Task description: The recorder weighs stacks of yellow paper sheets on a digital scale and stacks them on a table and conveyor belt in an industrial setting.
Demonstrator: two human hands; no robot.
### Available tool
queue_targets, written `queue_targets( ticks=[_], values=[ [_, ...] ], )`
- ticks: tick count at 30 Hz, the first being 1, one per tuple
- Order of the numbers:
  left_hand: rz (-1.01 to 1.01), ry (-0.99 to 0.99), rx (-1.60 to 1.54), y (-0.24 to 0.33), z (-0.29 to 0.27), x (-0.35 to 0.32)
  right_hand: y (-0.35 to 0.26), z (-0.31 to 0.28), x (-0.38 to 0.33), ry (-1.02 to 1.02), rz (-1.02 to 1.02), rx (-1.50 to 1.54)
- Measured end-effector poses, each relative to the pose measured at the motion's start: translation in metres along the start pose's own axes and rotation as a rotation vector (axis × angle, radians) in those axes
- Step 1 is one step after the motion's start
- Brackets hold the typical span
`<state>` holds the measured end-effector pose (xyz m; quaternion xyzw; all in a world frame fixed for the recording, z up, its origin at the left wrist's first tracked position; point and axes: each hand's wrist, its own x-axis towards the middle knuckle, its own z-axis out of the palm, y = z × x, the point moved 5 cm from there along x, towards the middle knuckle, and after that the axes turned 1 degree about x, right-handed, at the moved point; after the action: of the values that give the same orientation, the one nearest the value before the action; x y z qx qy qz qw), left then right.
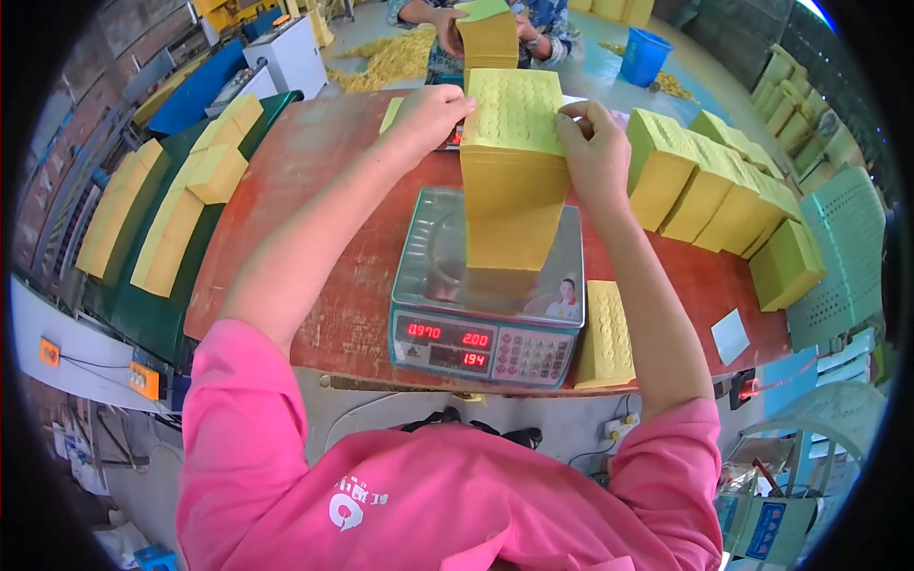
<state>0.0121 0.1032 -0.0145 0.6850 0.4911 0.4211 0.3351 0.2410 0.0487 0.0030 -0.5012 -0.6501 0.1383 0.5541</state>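
A tall stack of yellow perforated sheets (514, 181) stands on the steel pan of an electronic scale (428, 266) with red number displays. My left hand (426, 116) rests on the stack's top left edge, fingers curled over it. My right hand (592, 147) grips the top right edge, thumb on the top sheet. Both hands hold the stack between them. A thin pile of the same yellow sheets (606, 335) lies flat to the right of the scale.
The scale sits on a worn red table (314, 190). Yellow stacks (724, 190) line its right side; more stacks (171, 209) lie on a green bench at left. Across the table another person's hands (447, 29) hold a stack. A blue bucket (644, 55) stands beyond.
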Motion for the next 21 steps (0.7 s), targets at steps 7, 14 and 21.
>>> queue_targets(
  ticks=[7, 14, 21],
  values=[
    [0.264, 0.310, 0.326, 0.012, 0.001, -0.018, -0.001, -0.009, -0.004, 0.083, -0.051, -0.012],
    [-0.083, 0.288, -0.368, -0.013, -0.015, -0.148, 0.025, -0.062, -0.074, 0.054, 0.092, 0.286],
    [-0.501, 0.482, -0.336, -0.133, -0.042, -0.275, 0.058, -0.074, -0.195, 0.035, 0.458, 0.472]
  ],
)
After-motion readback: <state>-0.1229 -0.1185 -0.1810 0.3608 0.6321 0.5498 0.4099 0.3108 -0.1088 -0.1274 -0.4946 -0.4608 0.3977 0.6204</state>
